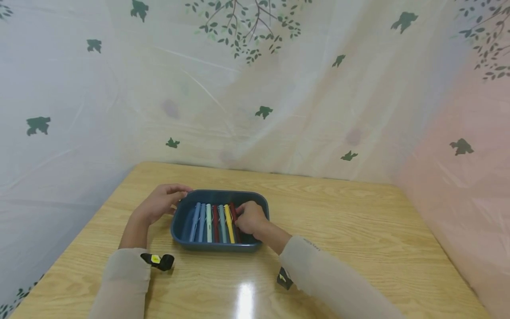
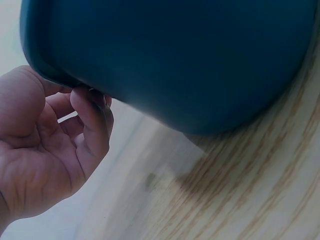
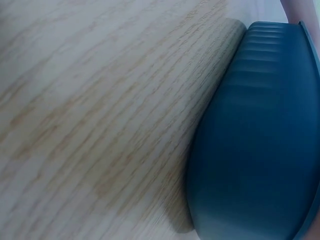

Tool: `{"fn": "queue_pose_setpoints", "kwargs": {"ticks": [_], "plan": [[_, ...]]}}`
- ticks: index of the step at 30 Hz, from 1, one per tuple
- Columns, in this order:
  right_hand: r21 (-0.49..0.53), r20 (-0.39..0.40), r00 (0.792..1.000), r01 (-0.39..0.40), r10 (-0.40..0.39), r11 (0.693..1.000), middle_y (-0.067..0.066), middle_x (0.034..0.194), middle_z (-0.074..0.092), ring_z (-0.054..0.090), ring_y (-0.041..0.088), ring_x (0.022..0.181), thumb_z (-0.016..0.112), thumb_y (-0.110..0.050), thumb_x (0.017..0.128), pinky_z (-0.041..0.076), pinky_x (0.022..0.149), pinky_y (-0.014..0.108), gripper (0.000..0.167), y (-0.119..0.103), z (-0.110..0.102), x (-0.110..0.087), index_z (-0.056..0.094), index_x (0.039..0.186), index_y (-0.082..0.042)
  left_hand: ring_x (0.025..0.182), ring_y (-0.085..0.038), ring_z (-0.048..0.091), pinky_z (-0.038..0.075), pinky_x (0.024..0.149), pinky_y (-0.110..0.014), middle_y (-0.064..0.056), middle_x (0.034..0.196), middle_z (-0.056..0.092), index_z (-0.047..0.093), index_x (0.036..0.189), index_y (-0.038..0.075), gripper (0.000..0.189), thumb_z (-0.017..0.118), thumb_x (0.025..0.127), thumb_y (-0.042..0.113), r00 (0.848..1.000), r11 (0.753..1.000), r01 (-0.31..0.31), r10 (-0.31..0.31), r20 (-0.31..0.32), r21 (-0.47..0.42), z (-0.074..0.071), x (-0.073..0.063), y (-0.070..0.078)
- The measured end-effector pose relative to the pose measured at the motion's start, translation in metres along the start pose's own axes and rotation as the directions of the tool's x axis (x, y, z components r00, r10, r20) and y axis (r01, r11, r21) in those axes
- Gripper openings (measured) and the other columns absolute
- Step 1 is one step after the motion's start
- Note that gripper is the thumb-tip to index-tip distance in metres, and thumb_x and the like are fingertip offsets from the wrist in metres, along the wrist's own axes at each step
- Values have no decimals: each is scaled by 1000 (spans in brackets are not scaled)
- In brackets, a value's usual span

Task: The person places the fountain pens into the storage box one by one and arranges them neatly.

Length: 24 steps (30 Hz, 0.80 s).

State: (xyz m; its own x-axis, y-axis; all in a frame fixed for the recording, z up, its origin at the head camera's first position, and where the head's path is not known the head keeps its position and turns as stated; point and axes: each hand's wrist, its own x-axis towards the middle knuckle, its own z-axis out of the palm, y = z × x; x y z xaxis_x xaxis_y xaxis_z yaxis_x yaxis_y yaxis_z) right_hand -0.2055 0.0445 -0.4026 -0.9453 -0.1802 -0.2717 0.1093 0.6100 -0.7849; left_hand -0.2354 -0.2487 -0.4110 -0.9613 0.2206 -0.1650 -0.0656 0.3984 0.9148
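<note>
A dark blue rectangular tray (image 1: 219, 248) with rounded corners holds several clipped pens side by side in blue, pale green, dark red, teal and yellow. My left hand (image 1: 161, 204) is at its far left corner; in the left wrist view the thumb and curled fingers of this hand (image 2: 50, 140) grip the tray's rim. Inside the tray, on the right, my right hand (image 1: 252, 218) pinches the dark red pen (image 1: 233, 209) at the row's right end, beside the yellow pen (image 1: 229, 223). The right fingertips are partly hidden. Mostly the tray's outer wall (image 3: 255, 125) shows in the right wrist view.
The tray stands on a light wood-grain table (image 1: 338, 266), left of its middle. Behind it hangs a pale curtain (image 1: 223, 110) printed with leaves and birds. Black wrist cameras (image 1: 159, 261) are worn at the sleeves.
</note>
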Motion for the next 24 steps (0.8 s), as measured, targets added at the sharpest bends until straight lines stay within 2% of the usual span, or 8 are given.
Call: {"fn": "queue_pose_setpoints", "kwargs": {"ticks": [5,13,24], "plan": [[7,6,1000,-12,12,1000,11,100,67,64,20,80,67,9,85,54,74,34,31,0,-1,1,69,116,4,101,-28,60,56,80,-39,-20,137,55,59,140,3,38,50,109,24,1000,1000,-8,8,0,4,0,1,-1],[37,-6,1000,-29,30,999,13,105,66,65,21,86,68,6,88,56,82,40,26,1,-2,1,69,113,1,103,-28,61,56,83,-40,-19,135,57,59,139,3,37,51,109,23,1000,1000,-4,4,-1,-3,0,2,0],[116,-2,1000,13,-13,993,10,88,68,67,17,70,67,6,88,52,68,30,27,-2,-7,1,68,115,3,102,-27,61,56,82,-40,-19,132,58,59,139,2,37,50,109,22,1000,1000,-6,6,-3,-7,1,0,-1]]}}
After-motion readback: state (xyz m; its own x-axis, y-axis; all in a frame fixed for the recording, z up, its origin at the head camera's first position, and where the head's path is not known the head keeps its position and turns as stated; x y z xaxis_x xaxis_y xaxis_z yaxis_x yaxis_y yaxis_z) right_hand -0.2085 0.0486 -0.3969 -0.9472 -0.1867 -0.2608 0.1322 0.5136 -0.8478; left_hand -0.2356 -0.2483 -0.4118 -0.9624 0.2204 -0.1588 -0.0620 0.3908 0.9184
